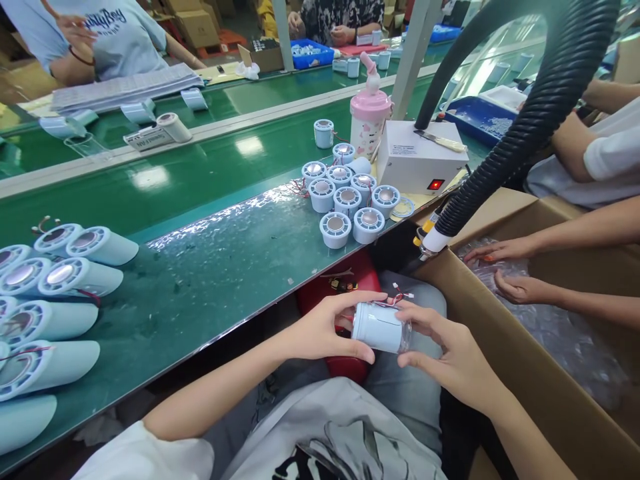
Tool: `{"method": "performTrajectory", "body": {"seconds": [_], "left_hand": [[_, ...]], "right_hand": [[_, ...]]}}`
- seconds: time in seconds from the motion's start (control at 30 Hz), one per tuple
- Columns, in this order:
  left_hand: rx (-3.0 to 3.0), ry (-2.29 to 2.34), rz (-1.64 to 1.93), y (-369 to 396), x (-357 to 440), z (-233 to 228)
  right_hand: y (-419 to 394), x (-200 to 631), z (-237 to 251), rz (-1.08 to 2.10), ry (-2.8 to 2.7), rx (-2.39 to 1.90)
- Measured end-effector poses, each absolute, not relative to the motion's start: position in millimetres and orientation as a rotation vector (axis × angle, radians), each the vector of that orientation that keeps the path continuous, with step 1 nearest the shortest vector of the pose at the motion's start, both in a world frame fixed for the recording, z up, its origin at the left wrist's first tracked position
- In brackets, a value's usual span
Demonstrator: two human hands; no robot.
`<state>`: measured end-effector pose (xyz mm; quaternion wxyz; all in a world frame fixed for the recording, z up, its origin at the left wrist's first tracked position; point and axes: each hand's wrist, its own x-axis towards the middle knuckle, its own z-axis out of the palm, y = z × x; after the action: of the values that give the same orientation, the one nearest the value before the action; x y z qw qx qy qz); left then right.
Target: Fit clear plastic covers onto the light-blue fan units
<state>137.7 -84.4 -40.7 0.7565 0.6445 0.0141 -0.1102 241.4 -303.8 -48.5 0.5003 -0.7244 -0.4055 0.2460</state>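
Holding the small white cylinder (379,327) level over the lap, left hand (320,330) and right hand (445,353) fingers pinching its ends, keeping the thin wires (395,298) clear of the grip.

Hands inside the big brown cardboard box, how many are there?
2, both a co-worker's. One hand rests on the clear plastic lining inside the brown cardboard box; the other hand lies just beside it.
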Motion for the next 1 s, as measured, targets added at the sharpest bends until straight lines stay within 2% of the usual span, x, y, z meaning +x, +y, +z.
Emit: {"method": "performTrajectory", "body": {"seconds": [0.5, 0.83, 1.0], "left_hand": [[1.701, -0.193, -0.096, -78.8, 136.0, -32.6], [1.752, -0.249, -0.052, -78.6, 136.4, -34.2], [1.770, -0.282, -0.030, -78.0, 136.9, -33.3]], "right_hand": [[-301.3, 239.5, -41.5, 0.987, -0.586, -1.449], [-292.8, 236.9, -44.6, 1.105, -0.375, -1.257], [-289.6, 235.6, -45.9, 1.175, -0.275, -1.303]]}}
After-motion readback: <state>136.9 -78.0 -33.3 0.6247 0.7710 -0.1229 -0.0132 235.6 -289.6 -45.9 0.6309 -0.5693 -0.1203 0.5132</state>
